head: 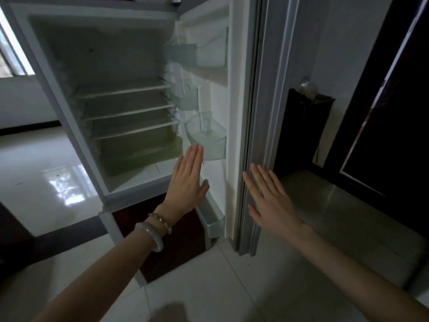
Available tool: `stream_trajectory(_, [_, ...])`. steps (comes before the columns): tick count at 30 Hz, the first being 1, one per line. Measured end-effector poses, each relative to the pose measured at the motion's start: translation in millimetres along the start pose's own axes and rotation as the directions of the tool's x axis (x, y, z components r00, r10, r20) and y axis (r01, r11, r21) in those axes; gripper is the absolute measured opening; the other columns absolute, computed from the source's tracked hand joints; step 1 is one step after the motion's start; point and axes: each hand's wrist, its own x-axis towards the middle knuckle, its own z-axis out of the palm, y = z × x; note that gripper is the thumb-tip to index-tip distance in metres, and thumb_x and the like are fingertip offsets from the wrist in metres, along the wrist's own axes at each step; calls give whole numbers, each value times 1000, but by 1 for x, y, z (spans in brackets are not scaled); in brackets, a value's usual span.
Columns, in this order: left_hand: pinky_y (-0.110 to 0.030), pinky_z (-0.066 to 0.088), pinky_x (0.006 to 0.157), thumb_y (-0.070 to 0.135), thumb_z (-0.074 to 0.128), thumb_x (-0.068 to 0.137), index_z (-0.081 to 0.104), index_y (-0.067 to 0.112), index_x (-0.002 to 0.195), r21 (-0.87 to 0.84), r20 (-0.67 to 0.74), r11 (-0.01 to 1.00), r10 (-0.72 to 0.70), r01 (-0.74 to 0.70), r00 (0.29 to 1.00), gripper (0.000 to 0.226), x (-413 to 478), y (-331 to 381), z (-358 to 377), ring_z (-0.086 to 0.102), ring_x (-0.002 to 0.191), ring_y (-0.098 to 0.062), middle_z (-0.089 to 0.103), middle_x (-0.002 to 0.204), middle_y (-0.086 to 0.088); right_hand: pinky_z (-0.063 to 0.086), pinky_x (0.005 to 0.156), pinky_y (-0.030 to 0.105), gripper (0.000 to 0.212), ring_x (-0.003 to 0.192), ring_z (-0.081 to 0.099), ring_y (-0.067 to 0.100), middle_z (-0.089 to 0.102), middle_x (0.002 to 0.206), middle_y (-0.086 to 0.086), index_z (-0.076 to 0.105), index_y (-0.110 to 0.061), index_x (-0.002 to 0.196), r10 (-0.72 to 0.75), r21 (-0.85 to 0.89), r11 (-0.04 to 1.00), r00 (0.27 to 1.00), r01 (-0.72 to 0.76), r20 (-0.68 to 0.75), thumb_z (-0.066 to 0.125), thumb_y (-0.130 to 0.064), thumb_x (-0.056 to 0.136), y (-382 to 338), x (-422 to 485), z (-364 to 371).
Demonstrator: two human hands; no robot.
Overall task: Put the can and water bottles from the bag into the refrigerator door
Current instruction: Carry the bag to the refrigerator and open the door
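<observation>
The white refrigerator stands open before me, its wire shelves bare. Its door swings out to the right and carries clear plastic door bins: an upper one, a middle one, a lower one and a bottom rack. All of them look empty. My left hand is flat with fingers together, just below the lower bin, holding nothing. My right hand is spread flat beside the door's outer edge, also holding nothing. No bag, can or bottle is in sight.
A dark wooden cabinet with a crumpled clear plastic item on top stands right of the door. A dark door or panel fills the far right. Glossy white floor tiles lie underfoot, and a window is at the left.
</observation>
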Motion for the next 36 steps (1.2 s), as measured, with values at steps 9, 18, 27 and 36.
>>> stream_trajectory(9, [-42, 6, 115, 38, 43, 84, -1, 1, 145, 7, 63, 987, 158, -159, 985, 84, 39, 12, 30, 0, 143, -26, 1, 155, -17, 5, 114, 42, 88, 142, 7, 27, 5, 154, 17, 4, -9, 146, 228, -20, 974, 970, -227, 88, 61, -27, 82, 33, -5, 7])
stream_trajectory(18, [-42, 0, 116, 31, 52, 80, 3, 1, 146, 33, 78, 964, 261, -264, 962, 87, 87, 51, 66, -2, 142, -22, 5, 155, -15, 6, 115, 43, 80, 142, 2, 29, 3, 153, 20, 7, -2, 144, 289, -38, 957, 950, -287, 119, 56, -25, 86, 84, 3, 20])
stream_trajectory(27, [-46, 4, 115, 21, 58, 77, 9, 3, 146, 104, 76, 950, 288, -295, 955, 86, 143, 95, 102, 8, 143, -25, 14, 154, -13, -3, 114, 39, 81, 141, -9, 24, -9, 153, 15, -3, -4, 144, 322, -44, 947, 933, -319, 161, 52, -25, 89, 148, 5, 40])
stream_trajectory(36, [-43, 0, 114, 21, 55, 83, 0, 7, 146, 218, 142, 970, 73, -103, 987, 86, 182, 85, 138, 1, 143, -24, 1, 156, -9, -5, 113, 37, 78, 143, -4, 27, -5, 155, 16, 0, -6, 146, 356, -15, 933, 922, -358, 155, 50, -28, 89, 204, 4, 53])
